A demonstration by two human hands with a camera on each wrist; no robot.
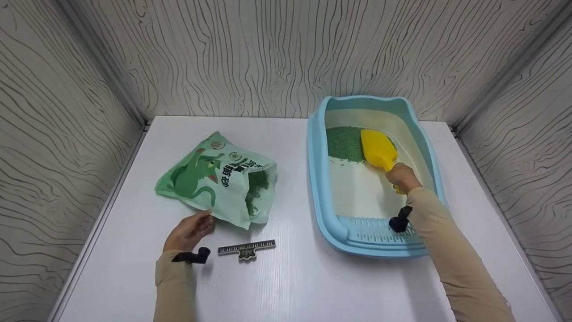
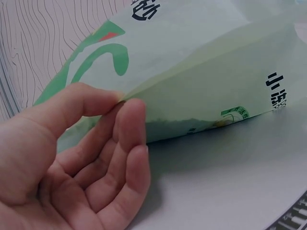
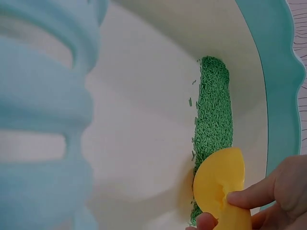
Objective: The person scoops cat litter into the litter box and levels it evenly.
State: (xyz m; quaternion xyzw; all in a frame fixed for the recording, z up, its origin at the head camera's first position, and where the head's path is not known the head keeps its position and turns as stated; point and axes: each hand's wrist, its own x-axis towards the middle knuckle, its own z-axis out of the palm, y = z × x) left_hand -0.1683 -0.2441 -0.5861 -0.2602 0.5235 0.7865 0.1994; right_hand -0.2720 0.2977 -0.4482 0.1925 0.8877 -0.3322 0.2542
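My right hand (image 1: 403, 177) grips the handle of a yellow scoop (image 1: 378, 147) inside a blue litter box (image 1: 315, 179). In the right wrist view the scoop (image 3: 220, 177) lies over a strip of green pellet litter (image 3: 213, 105) along the far end of the box. At the left, a pale green litter bag (image 1: 210, 179) with a cat picture lies on its side, its mouth facing right and green pellets (image 1: 255, 192) showing inside. Thumb and index finger of my left hand (image 2: 100, 143) pinch the bag's side edge (image 2: 139, 91); the other fingers curl loosely below it.
A dark, ornate bag clip (image 1: 246, 249) lies on the white table (image 1: 286, 286) in front of the bag. The box has a slotted step (image 1: 371, 230) at its near end. Wood-patterned panels (image 1: 268, 58) stand behind and on both sides.
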